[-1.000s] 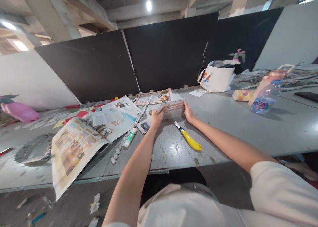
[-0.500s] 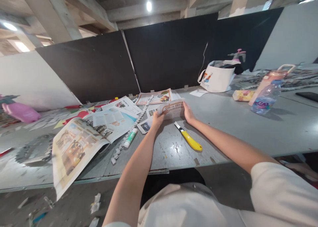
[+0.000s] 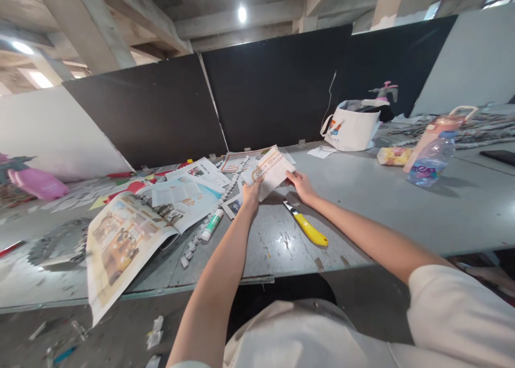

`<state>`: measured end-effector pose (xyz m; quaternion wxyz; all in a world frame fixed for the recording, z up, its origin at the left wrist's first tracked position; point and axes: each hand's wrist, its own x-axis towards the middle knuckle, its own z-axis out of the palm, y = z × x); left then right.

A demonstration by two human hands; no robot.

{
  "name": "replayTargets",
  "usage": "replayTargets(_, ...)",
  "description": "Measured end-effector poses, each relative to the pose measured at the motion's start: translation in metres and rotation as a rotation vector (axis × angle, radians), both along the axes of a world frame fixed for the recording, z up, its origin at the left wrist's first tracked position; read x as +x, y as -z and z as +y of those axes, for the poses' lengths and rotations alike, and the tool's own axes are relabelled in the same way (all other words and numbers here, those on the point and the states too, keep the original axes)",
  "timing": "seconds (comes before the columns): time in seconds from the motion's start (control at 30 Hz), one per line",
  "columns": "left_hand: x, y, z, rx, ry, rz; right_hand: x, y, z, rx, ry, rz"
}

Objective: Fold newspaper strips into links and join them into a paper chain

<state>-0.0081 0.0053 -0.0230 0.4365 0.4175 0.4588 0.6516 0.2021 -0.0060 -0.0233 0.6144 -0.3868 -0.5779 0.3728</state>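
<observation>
Between my hands, just above the table, a sheet of printed paper [image 3: 274,168] with orange lettering stands tilted. My left hand [image 3: 252,192] pinches its lower left edge. At the right edge, my right hand [image 3: 301,184] grips it between thumb and fingers. A yellow-handled utility knife [image 3: 309,228] lies on the table below the hands, its blade pointing up toward the paper. Left of my left forearm lies a glue stick [image 3: 212,225] with a green and white label. Beside it runs a chain of small folded paper pieces [image 3: 192,249].
An open magazine [image 3: 120,239] hangs over the table's front edge at left, with loose printed sheets [image 3: 201,174] behind it. A white bag [image 3: 350,126] stands at the back. A plastic water bottle [image 3: 432,161] and pink bottle [image 3: 422,137] are at right. Black panels [image 3: 277,89] border the back.
The paper has turned from a low, wide position to a raised, slanted one, showing more of its printed face. My right hand has shifted its grip along the edge.
</observation>
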Motion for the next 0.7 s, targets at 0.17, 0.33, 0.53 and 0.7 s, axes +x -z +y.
replayTargets(0.17,0.009,-0.005,-0.008,-0.092,0.052,-0.131,-0.011,0.001,-0.007,0.012,0.032,-0.122)
replayTargets(0.33,0.009,-0.006,-0.012,-0.114,0.068,-0.132,-0.009,0.006,-0.004,0.006,0.161,-0.208)
replayTargets(0.53,0.006,-0.004,-0.011,-0.078,0.088,-0.093,-0.008,0.010,-0.001,0.010,0.201,-0.275)
replayTargets(0.7,0.009,-0.004,-0.011,-0.108,0.063,-0.127,-0.010,0.008,-0.007,0.116,0.233,-0.320)
